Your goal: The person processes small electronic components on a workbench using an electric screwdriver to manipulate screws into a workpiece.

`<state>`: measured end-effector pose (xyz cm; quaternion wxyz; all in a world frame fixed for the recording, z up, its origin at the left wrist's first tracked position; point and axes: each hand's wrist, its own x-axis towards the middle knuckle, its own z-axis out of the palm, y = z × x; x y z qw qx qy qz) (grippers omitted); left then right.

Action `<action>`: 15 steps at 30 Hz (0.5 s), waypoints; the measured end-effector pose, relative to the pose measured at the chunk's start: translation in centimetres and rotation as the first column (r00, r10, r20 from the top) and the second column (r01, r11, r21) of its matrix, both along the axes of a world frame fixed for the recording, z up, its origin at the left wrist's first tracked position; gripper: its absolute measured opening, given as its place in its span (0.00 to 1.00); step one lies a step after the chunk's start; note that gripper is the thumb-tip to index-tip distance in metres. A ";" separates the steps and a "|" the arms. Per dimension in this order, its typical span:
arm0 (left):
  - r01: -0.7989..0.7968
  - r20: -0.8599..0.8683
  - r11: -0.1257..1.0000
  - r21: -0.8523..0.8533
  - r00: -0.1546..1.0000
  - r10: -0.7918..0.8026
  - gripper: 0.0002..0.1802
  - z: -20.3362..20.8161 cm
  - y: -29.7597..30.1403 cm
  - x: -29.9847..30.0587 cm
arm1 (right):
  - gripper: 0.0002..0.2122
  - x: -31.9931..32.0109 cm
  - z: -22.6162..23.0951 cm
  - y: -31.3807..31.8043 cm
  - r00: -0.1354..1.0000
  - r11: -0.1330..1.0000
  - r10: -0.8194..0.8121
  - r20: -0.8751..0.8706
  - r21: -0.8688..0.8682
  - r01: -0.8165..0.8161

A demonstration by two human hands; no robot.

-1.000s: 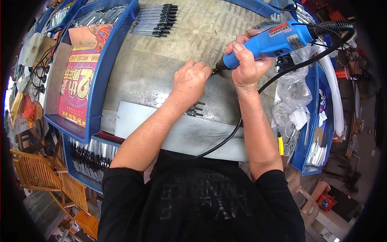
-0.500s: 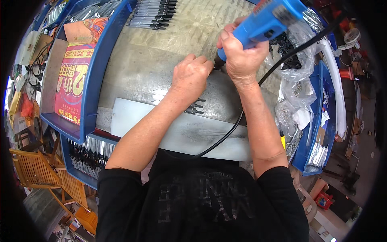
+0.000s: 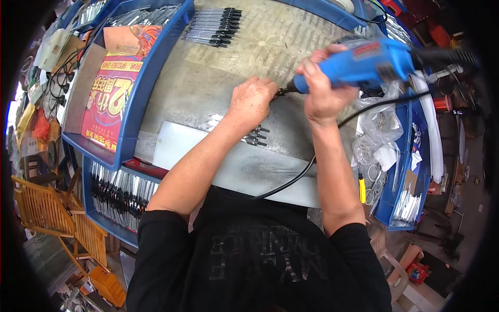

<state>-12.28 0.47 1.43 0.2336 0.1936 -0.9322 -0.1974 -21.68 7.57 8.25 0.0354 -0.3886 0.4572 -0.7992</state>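
My right hand (image 3: pixel 326 93) is wrapped round a blue corded power drill (image 3: pixel 364 63), held nearly level with its nose pointing left. The drill is smeared by motion. My left hand (image 3: pixel 253 102) is closed, fingers pressed together, at the drill's nose. A small dark piece (image 3: pixel 281 92) shows between those fingers and the nose; what the fingers hold is mostly hidden. Below my left wrist, several slim rods with dark ends (image 3: pixel 255 138) lie partly under the forearm. Farther off, a row of clear-grey rods with black ends (image 3: pixel 214 27) rests on the worn worktop (image 3: pixel 208 73).
A blue tray (image 3: pixel 127 125) with a printed pink carton stands at left, above a blue bin of rods (image 3: pixel 117 195). A pale board (image 3: pixel 234 166) lines the near edge. The black cord (image 3: pixel 291 177) crosses it. Plastic bags (image 3: pixel 377 125) and a yellow-handled tool (image 3: pixel 362 190) lie right.
The drill has swung down from a steep tilt to nearly level, my right hand turning with it. My left hand stays closed at its nose. The whole view has shifted slightly.
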 end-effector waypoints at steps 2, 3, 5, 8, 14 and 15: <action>0.017 -0.011 1.000 -0.009 1.000 -0.017 0.03 0.5 -0.4 0.5 | 0.18 0.3 1.0 1.5 0.999 0.998 0.019 0.027 -0.053 -0.018; 0.042 0.036 0.999 0.031 0.998 -0.043 0.04 1.0 -0.8 1.0 | 0.19 0.5 1.4 2.3 0.996 0.997 0.021 0.087 -0.071 -0.015; 0.063 0.085 0.996 0.066 0.994 -0.069 0.04 1.9 -1.3 2.0 | 0.20 0.6 1.6 3.8 0.986 0.997 -0.005 0.167 -0.080 0.018; 0.180 0.109 0.983 0.046 0.977 -0.184 0.05 2.6 -1.4 3.8 | 0.20 0.0 0.8 5.9 0.976 0.993 -0.007 0.219 -0.111 0.032; 0.262 0.204 0.964 -0.040 0.947 -0.249 0.04 2.8 -1.1 5.6 | 0.18 -0.8 -0.7 7.2 0.969 0.989 -0.096 0.229 -0.093 0.119; 0.255 0.207 0.966 -0.050 0.948 -0.240 0.04 2.8 -1.0 5.8 | 0.18 -0.8 -0.8 7.2 0.966 0.988 -0.091 0.241 -0.100 0.118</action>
